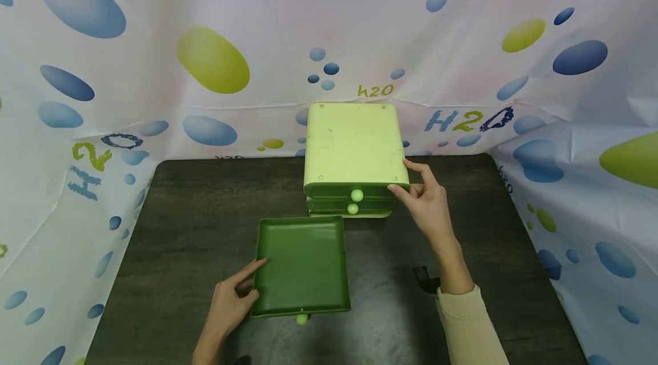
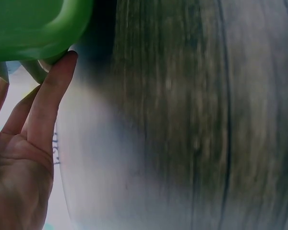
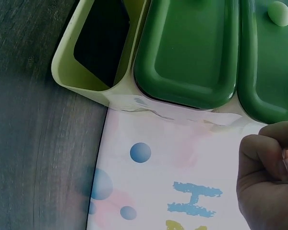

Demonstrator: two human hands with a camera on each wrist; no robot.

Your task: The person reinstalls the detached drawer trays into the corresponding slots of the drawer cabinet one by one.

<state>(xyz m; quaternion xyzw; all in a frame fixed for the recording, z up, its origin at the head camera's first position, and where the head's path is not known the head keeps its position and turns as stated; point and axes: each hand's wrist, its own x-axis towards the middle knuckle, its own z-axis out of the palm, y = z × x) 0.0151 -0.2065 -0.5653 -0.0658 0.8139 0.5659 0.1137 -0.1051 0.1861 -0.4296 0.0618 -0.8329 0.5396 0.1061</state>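
Observation:
A small light-green drawer cabinet (image 1: 354,142) stands toward the back of the table. Two dark-green drawers with round pale knobs (image 1: 357,195) sit in it; in the right wrist view one slot (image 3: 103,45) at its end has no drawer. My right hand (image 1: 429,205) grips the cabinet's front right corner, thumb at the front, a finger along the side. Nearer to me is a pulled-out green drawer (image 1: 303,265), its inside bare, its knob (image 1: 301,319) facing me. My left hand (image 1: 231,302) holds this drawer by its left wall, and in the left wrist view fingers (image 2: 50,103) reach its underside.
The dark wood-grain table (image 1: 195,211) extends on both sides of the cabinet. A white sheet (image 1: 277,28) with blue and green spots hangs behind and along the sides. Beside my right wrist shows a small black object (image 1: 425,280).

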